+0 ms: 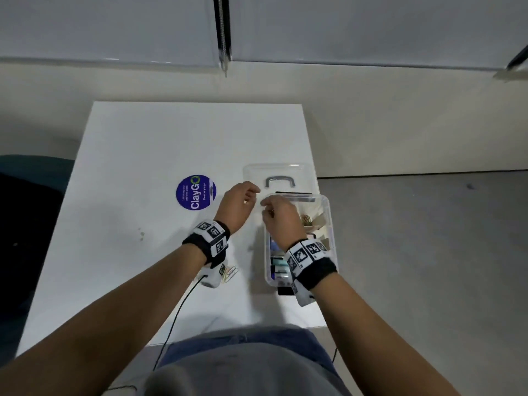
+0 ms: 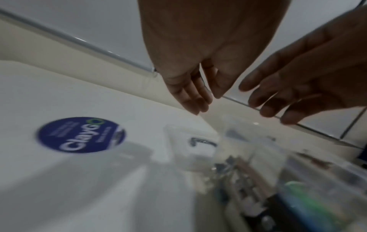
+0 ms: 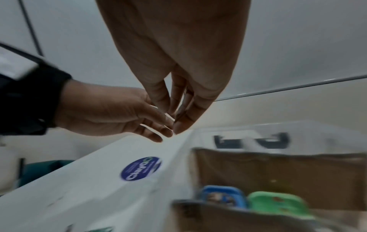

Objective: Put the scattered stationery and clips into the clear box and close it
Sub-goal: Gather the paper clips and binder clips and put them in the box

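Note:
The clear box (image 1: 329, 224) stands at the table's right edge, and several pieces of stationery lie inside it, among them blue and green items (image 3: 258, 202). Its clear lid (image 1: 253, 172) with a grey handle (image 1: 280, 181) lies open just beyond the box. Both hands hover close together over the box's far left corner, next to the lid. My left hand (image 1: 253, 195) has relaxed, straight fingers (image 2: 198, 102) and holds nothing. My right hand (image 1: 267, 202) points its fingers (image 3: 184, 122) down, also without anything in them. A few coloured paper clips (image 1: 231, 273) lie on the table beside my left wrist.
A round blue sticker (image 1: 196, 192) sits on the white table (image 1: 128, 167) left of the hands. The box is close to the table's right edge, with grey floor (image 1: 428, 252) beyond. A black cable (image 1: 177, 310) runs from my left wrist toward my body.

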The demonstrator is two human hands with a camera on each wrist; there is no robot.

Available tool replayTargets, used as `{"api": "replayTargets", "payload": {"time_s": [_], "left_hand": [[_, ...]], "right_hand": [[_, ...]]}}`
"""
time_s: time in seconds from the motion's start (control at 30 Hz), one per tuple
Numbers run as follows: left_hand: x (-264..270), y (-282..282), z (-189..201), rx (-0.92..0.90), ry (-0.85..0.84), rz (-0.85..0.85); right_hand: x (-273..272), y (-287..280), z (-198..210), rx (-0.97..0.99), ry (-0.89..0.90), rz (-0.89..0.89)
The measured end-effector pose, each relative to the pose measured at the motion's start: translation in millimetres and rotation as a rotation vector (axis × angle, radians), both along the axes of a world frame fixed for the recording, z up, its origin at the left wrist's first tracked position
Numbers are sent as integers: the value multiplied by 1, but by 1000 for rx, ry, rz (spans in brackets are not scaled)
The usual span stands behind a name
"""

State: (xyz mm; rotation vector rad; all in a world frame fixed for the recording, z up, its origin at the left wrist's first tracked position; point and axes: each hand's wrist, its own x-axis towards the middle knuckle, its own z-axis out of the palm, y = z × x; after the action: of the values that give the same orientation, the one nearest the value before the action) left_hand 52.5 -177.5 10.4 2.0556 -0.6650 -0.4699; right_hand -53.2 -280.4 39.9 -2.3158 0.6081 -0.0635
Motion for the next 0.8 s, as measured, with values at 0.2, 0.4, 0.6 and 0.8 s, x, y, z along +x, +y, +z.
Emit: {"api": "replayTargets", "payload": {"time_s": [0.2,0.4,0.6,0.8], "left_hand": [[21,105,-48,355,-17,6],[3,189,-68,813,45,-155],[-12,190,-85,682,-45,-331],[-14,180,-90,539,-45,-251]], "right_hand": [[18,83,-22,41,281,284],[-9,114,-64,-113,648,441],[1,118,-86,-157,565,485],[34,135,-86,-164,537,528]]}}
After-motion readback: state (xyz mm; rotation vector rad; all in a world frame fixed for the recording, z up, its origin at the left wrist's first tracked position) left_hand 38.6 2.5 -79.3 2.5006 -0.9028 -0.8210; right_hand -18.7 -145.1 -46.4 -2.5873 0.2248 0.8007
